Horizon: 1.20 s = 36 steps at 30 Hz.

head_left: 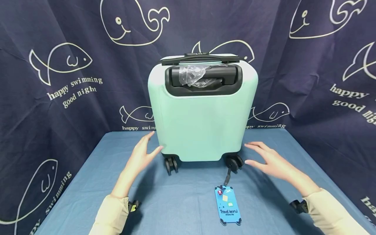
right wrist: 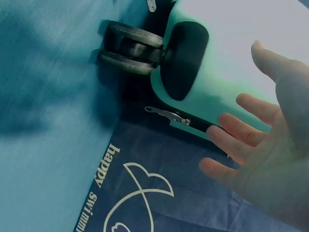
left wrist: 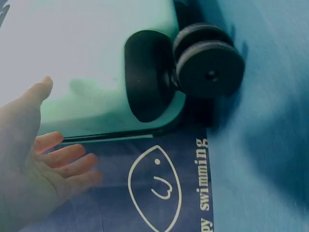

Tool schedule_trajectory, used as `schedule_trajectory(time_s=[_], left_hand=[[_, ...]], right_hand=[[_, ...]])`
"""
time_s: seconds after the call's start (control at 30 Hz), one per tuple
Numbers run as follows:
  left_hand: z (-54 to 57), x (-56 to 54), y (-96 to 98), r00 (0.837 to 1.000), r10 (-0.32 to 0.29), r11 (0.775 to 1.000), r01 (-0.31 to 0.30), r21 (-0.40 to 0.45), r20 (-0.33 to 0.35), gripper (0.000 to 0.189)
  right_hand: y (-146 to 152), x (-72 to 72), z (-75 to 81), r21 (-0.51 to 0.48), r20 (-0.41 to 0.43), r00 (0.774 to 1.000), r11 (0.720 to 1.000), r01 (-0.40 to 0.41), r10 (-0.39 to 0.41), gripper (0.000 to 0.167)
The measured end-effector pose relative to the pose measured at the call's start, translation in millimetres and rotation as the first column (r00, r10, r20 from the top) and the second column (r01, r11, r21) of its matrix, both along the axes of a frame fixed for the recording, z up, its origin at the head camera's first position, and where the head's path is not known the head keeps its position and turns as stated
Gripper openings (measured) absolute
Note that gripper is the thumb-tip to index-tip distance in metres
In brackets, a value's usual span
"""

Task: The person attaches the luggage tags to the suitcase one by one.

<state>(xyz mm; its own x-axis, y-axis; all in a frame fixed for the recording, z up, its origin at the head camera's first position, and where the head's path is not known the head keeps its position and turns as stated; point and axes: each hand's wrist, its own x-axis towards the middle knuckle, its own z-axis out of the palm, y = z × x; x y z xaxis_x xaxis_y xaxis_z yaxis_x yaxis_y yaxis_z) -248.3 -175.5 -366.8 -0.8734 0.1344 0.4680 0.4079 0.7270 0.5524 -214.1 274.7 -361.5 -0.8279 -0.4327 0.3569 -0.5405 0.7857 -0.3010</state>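
Observation:
A mint-green suitcase (head_left: 202, 127) stands upright on its black wheels, its top bearing a black carry handle (head_left: 199, 59). Clear plastic wrap (head_left: 194, 75) covers part of the recessed pull handle (head_left: 224, 74). My left hand (head_left: 140, 158), fingers spread, is beside the suitcase's lower left side, the thumb tip overlapping its edge in the head view. At the lower right side my right hand (head_left: 271, 161) has its thumb and fingers apart, near the right wheel (head_left: 233, 162). Each wrist view shows a hand alongside a lower corner, with nothing in its grasp.
A blue luggage tag (head_left: 228, 205) reading "Travel World" lies on the blue cloth surface (head_left: 182, 202) in front, its dark strap reaching the right wheel. Dark blue curtains (head_left: 123, 81) with white fish drawings hang behind and at both sides. A zipper pull (right wrist: 166, 114) dangles near the right corner.

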Motion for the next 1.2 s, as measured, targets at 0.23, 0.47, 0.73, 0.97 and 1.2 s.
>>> schedule_trajectory(time_s=[0.23,0.47,0.73,0.97,1.2], left_hand=[[4.8,-8.1,8.3,0.997,-0.069,0.978,0.064,0.201,0.02,0.07],[6.9,-14.2,11.8,0.997,-0.078,0.963,0.073,0.258,0.009,0.074],[16.8,-17.2,15.1,0.997,-0.073,0.938,0.065,0.339,0.01,0.071],[21.4,-19.9,17.0,0.998,-0.053,0.923,0.065,0.379,-0.042,0.074],[25.9,-25.3,20.1,0.997,-0.066,0.916,0.08,0.393,-0.051,0.075]], right_hand=[[-7,-1.2,-12.1,-0.006,-0.056,0.998,1.0,-0.031,0.031,0.049],[-14,0.5,-24.3,-0.042,-0.032,0.997,0.997,-0.066,0.065,0.048],[-29,1.9,-34.7,-0.079,0.03,0.991,0.988,-0.129,0.132,0.046],[-41,1.4,-41.7,-0.12,0.152,0.975,0.982,-0.145,0.162,0.042],[-46,2.8,-48.7,-0.093,0.183,0.949,0.965,-0.244,0.257,0.026]])
